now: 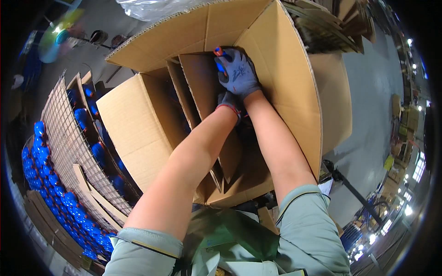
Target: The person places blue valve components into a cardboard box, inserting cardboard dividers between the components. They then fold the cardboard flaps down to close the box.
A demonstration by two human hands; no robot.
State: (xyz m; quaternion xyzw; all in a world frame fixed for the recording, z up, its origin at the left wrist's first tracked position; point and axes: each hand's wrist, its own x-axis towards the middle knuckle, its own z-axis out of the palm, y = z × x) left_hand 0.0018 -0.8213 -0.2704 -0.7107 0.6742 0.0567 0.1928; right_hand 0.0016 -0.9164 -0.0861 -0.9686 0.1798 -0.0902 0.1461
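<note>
Both my arms reach down into a large open cardboard box (285, 92). My right hand (239, 73), in a grey work glove, is closed beside the far right inner wall. Its fingers curl against a blue piece with a red end (219, 52), whose exact kind is not clear. Just below it my left hand (229, 100), in a dark glove with a red cuff, is partly covered by the right hand. Its fingers are hidden in the shadow. Upright cardboard dividers (202, 87) stand in the box, left of my hands.
A wire mesh crate (69, 124) stands left of the box, with several shiny blue rounded pieces (41, 165) beside it. Cardboard strips (94, 193) lean on the mesh. Behind are clear plastic wrap (152, 9) and stacked flat cardboard (327, 23). A fan (60, 37) stands far left.
</note>
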